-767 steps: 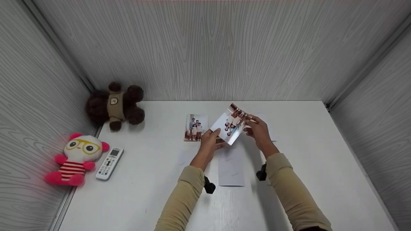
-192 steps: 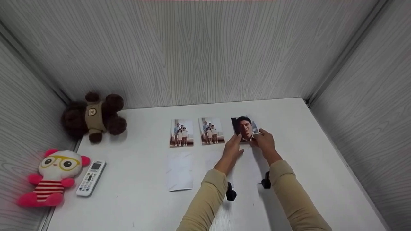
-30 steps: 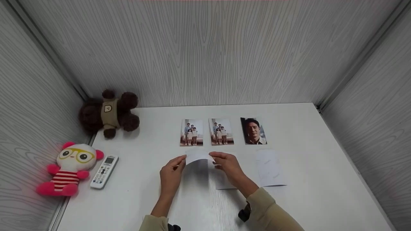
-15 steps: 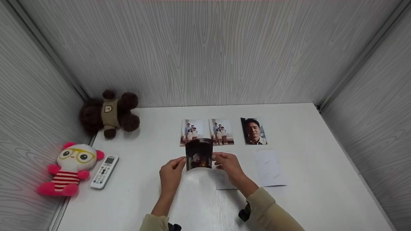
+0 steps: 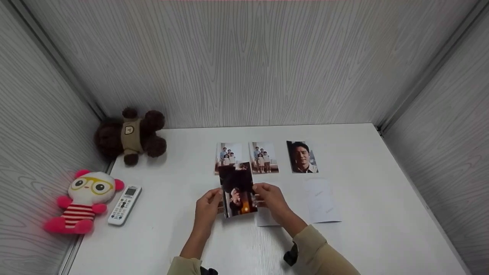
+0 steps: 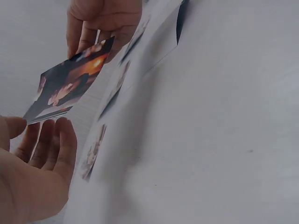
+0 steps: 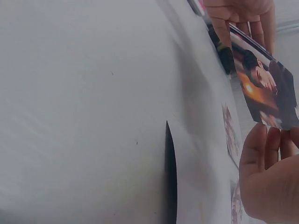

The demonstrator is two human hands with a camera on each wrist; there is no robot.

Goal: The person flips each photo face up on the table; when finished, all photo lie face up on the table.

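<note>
Head view. Dark photograph (image 5: 237, 190), print side up, held just above the worktop (image 5: 366, 191) near the middle of its near half; left hand (image 5: 207, 209) pinching the left edge, right hand (image 5: 272, 200) pinching the right edge, a grip by the margins that keeps fingers off the printed face. Image upside down from this side. Three prints laid face up in a row toward the far edge: family photograph (image 5: 228, 156), second family photograph (image 5: 263, 157), portrait photograph (image 5: 302, 156), evenly spaced as for sorting. Two face-down prints nearer the front: one (image 5: 320, 200) toward the right edge, one (image 5: 265, 218) partly hidden under the right hand. Brown plush bear (image 5: 131, 131) at the far left corner, pink plush toy (image 5: 86, 199) and remote control (image 5: 124, 199) along the left edge, well apart from the prints.

Left wrist view. Dark photograph (image 6: 70, 81) tilted, clear of the surface; left hand (image 6: 35, 172) fingers loosely curled below its near corner, contact not plain here; right hand (image 6: 100, 23) gripping the far end.

Right wrist view. Dark photograph (image 7: 264, 88) between both hands; right hand (image 7: 271, 182) fingertips at its lower edge, left hand (image 7: 243, 18) at the far edge.
</note>
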